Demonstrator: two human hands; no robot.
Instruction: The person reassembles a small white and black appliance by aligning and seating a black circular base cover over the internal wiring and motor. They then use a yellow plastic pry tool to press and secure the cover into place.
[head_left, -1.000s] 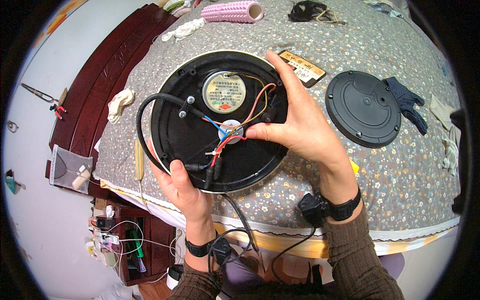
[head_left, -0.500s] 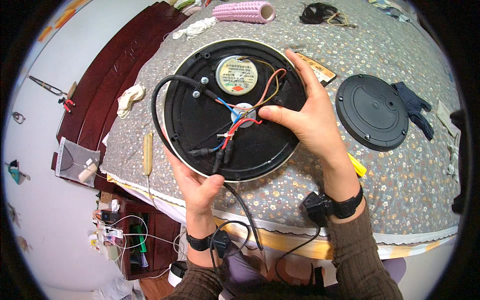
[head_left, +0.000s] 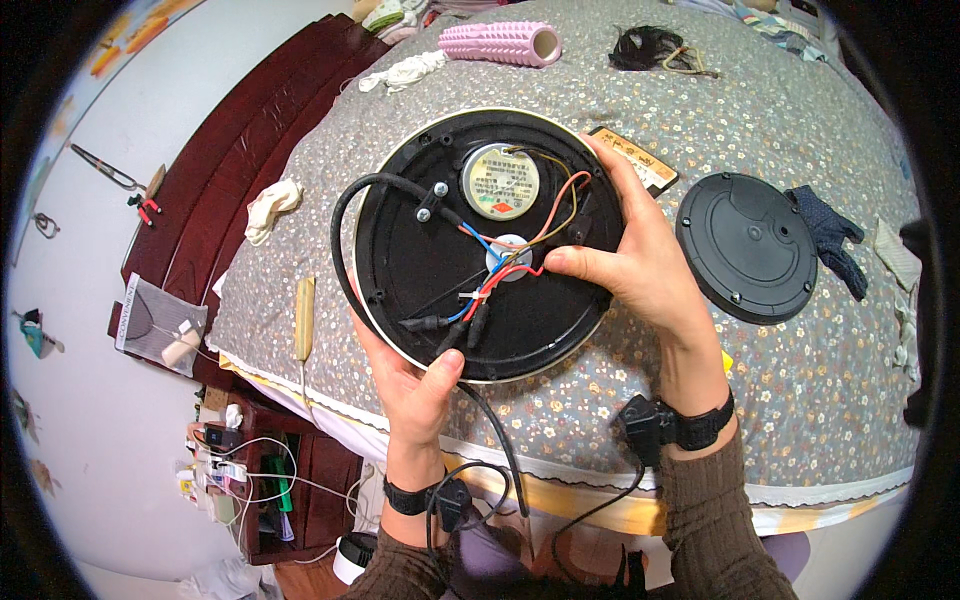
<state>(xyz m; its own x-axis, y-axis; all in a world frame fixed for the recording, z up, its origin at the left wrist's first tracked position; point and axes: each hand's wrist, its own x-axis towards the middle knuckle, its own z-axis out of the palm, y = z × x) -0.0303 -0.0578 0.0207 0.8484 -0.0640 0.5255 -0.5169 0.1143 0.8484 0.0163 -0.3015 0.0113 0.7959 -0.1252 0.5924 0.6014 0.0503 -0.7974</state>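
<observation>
Between my two hands is a round appliance base (head_left: 410, 265), its black hollow underside turned up and its rim pale. Inside sit a silver disc-shaped motor (head_left: 500, 182) and red, blue and brown wires (head_left: 478, 300) bundled by a white tie. A black cable (head_left: 340, 225) loops out at the left, past two screws. My left hand (head_left: 412, 395) grips the lower left rim, thumb on top, other fingers hidden beneath. My right hand (head_left: 645, 260) clasps the right edge, its thumb reaching inside near a red wire. To the right lies a round black cover (head_left: 745, 250).
A dark blue glove (head_left: 832, 240) lies beside the cover, and a flat orange-and-black box (head_left: 640, 160) behind my right hand. A screwdriver (head_left: 304, 320) rests at the left on the flowered bedspread (head_left: 580, 430). Farther back are a pink foam roller (head_left: 495, 44) and white gloves (head_left: 405, 72).
The base and both hands sit slightly lower and farther right in the picture; the surroundings have shifted downward too. My grip looks the same.
</observation>
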